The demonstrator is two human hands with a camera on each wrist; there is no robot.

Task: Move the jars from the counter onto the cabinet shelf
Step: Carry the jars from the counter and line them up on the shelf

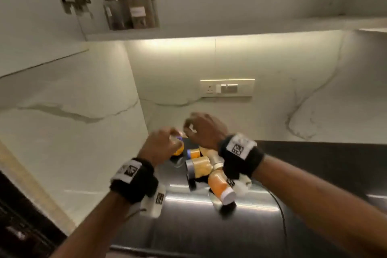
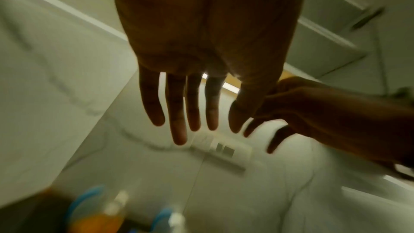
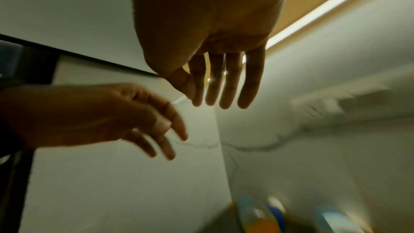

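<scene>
Several jars with orange and yellow contents stand crowded on the steel counter: one with a blue lid, one with a grey lid, one with a white lid. My left hand hovers over the far-left jar, fingers straight and holding nothing. My right hand hangs just right of it above the cluster, fingers also straight and empty. Two steel-lidded jars stand on the cabinet shelf above. Both wrist views show the jars only as blurs.
An open cabinet door with hinges hangs at upper left. A switch plate sits on the marble backsplash behind the jars. A marble side wall closes in the left. A thin cable runs over the counter.
</scene>
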